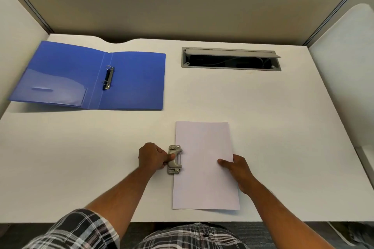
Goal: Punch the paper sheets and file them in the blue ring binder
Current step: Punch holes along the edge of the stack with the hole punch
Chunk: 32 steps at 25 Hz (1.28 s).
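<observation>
The paper sheets (204, 168) lie flat on the white desk (263, 117) right in front of me, long side running away from me, and I cannot tell how many are in the stack. Their left edge is pushed into the mouth of the grey hole punch (174, 159), which sits about halfway along that edge. My left hand (152, 157) is closed around the punch, thumb lying on top of its lever and the fingers curled at its outer side. My right hand (237, 170) grips the right edge of the sheets, thumb pressed down on top of the paper and the other fingers hidden beneath or behind it. Well apart from all this, at the far left of the desk, the blue ring binder (133, 81) lies open and flat, its two metal rings (108, 78) standing up along the spine. To its right, a grey cable tray (230, 59) is set into the desk with its lid open.
</observation>
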{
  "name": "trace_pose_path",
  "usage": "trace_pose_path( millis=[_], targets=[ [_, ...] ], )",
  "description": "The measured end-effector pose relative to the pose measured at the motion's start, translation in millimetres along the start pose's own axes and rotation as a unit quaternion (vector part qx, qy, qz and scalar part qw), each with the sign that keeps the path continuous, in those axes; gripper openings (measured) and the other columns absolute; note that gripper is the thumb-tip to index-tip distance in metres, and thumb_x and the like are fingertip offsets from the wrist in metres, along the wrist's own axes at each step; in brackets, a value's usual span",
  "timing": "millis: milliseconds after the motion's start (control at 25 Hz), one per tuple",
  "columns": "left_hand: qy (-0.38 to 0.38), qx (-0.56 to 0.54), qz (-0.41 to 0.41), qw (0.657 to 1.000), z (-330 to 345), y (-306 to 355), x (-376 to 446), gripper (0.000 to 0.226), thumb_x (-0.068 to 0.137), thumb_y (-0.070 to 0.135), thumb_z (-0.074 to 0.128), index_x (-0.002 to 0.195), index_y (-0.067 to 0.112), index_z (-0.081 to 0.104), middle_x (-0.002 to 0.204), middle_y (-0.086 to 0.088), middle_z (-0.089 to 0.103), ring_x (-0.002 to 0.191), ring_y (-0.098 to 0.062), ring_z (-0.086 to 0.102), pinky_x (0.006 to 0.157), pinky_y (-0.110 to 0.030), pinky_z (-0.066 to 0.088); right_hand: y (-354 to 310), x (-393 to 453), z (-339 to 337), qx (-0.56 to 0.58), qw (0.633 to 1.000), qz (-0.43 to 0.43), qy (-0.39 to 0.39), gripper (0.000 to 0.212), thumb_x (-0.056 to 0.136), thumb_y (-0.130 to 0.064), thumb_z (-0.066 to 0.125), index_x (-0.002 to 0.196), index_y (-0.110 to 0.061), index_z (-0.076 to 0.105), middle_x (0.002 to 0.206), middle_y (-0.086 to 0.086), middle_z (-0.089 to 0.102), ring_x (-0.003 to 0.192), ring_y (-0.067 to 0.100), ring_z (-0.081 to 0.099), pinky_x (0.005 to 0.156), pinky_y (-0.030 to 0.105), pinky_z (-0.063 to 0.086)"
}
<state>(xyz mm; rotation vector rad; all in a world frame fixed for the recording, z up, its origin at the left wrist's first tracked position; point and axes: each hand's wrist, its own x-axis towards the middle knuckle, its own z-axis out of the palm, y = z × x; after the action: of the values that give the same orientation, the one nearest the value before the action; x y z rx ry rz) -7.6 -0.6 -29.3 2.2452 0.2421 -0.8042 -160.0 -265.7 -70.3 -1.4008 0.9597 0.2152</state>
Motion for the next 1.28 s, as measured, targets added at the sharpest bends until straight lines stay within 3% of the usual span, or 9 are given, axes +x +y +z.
trace_pose_path(
  millis=[200,360,560,600,720,880,960,1160,1280],
  targets=[
    [0.029,0.008,0.021,0.999,9,-4,-7,0.033,0.062,0.037,0.091,0.052,0.012,0.072,0.045,-0.001,0.066,0.045,-0.015,0.067,0.064,-0.035,0.061,0,-1,1,-0.001,1.000,-0.001,0.002,0.023,0.082,-0.019,0.081,0.104,-0.014,0.077,0.095,0.007,0.080,0.088,0.032,0.077,0.084,0.048,0.062],
    [0.020,-0.021,0.006,1.000,8,-2,-10,0.035,0.060,0.037,0.092,0.055,0.009,0.073,0.050,-0.004,0.069,0.054,-0.022,0.072,0.068,-0.038,0.062,-2,-4,1,0.001,1.000,-0.008,0.007,0.024,0.082,-0.019,0.081,0.105,-0.015,0.076,0.096,0.006,0.080,0.088,0.031,0.077,0.084,0.048,0.062],
    [-0.027,-0.049,-0.023,0.998,3,-2,-2,0.070,0.030,0.056,0.091,0.069,0.001,0.075,0.063,-0.009,0.074,0.066,-0.025,0.075,0.070,-0.044,0.063,-4,-12,6,-0.013,0.999,-0.023,0.023,0.023,0.084,-0.018,0.079,0.106,-0.017,0.075,0.097,0.005,0.080,0.087,0.029,0.076,0.076,0.039,0.062],
    [-0.034,-0.050,-0.020,0.998,4,-3,-1,0.070,0.032,0.054,0.091,0.071,-0.001,0.074,0.065,-0.011,0.074,0.068,-0.025,0.075,0.070,-0.044,0.063,-5,-13,6,-0.016,0.999,-0.026,0.025,0.023,0.084,-0.019,0.079,0.107,-0.017,0.075,0.097,0.005,0.080,0.087,0.029,0.076,0.074,0.037,0.061],
    [-0.033,-0.063,-0.018,0.997,2,4,-10,0.057,0.048,0.042,0.093,0.075,-0.004,0.074,0.069,-0.015,0.075,0.069,-0.028,0.075,0.068,-0.044,0.063,-6,-14,6,-0.016,0.999,-0.030,0.020,0.023,0.085,-0.018,0.078,0.107,-0.016,0.075,0.097,0.005,0.080,0.087,0.029,0.076,0.074,0.038,0.062],
    [-0.034,-0.071,-0.025,0.997,2,6,-14,0.059,0.048,0.043,0.091,0.078,-0.005,0.073,0.073,-0.016,0.075,0.070,-0.028,0.075,0.068,-0.045,0.063,-1,-13,5,-0.010,0.999,-0.031,0.016,0.025,0.084,-0.019,0.079,0.109,-0.015,0.075,0.098,0.005,0.080,0.088,0.030,0.076,0.081,0.044,0.063],
    [-0.036,-0.071,-0.016,0.997,2,8,-18,0.046,0.061,0.033,0.091,0.077,-0.005,0.072,0.072,-0.014,0.073,0.070,-0.028,0.074,0.070,-0.044,0.063,-1,-13,4,0.001,0.999,-0.032,0.007,0.027,0.084,-0.020,0.080,0.109,-0.014,0.075,0.099,0.006,0.080,0.090,0.030,0.076,0.084,0.046,0.062],
    [-0.018,-0.088,0.002,0.996,9,5,-24,0.026,0.071,0.025,0.085,0.077,0.007,0.066,0.076,-0.007,0.067,0.071,-0.022,0.066,0.071,-0.045,0.062,-5,-12,0,0.011,0.999,-0.015,-0.026,0.031,0.078,-0.017,0.086,0.107,-0.009,0.076,0.099,0.010,0.080,0.092,0.033,0.077,0.087,0.050,0.061],
    [-0.004,-0.064,0.013,0.998,11,2,-23,0.029,0.072,0.026,0.082,0.058,0.015,0.060,0.060,-0.003,0.060,0.061,-0.020,0.058,0.073,-0.047,0.061,-5,-9,-2,-0.010,0.999,-0.022,-0.031,0.029,0.075,-0.008,0.086,0.103,-0.005,0.076,0.098,0.014,0.079,0.091,0.037,0.076,0.087,0.054,0.061]
  ],
)
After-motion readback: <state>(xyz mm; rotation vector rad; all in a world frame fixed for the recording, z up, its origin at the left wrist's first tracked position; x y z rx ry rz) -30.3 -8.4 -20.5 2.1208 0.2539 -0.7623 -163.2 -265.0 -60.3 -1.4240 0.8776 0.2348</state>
